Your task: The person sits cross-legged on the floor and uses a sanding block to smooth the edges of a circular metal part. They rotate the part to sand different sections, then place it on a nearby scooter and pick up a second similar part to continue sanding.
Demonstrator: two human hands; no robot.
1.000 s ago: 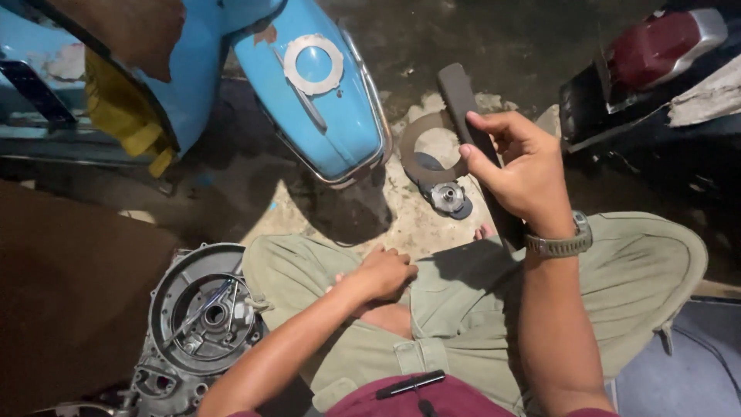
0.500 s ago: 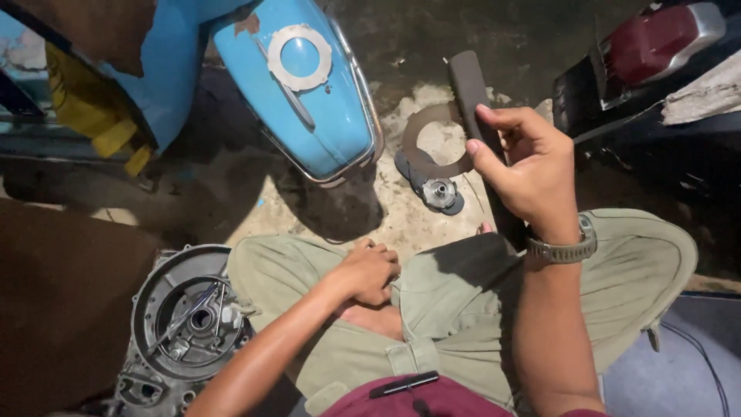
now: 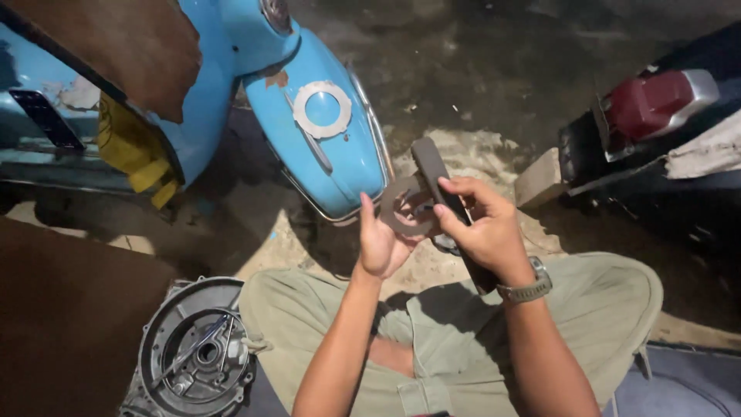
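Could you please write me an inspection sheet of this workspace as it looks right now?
Surface: dirt and concrete floor, sandy patch in front of the knees.
Job's things: flat grey ring plate held up in the left hand; long dark flat bar gripped in the right hand, crossing the ring's edge.
Clutter: round metal engine casing on the floor by the left knee; second ring plate lying on the blue scooter panel; yellow rag; brick.
Grippers: both hands closed on their parts; wristwatch on the right wrist.
Cables: nothing seen.
Surroundings: blue scooter body at left; dark vehicle with red tail light at right.
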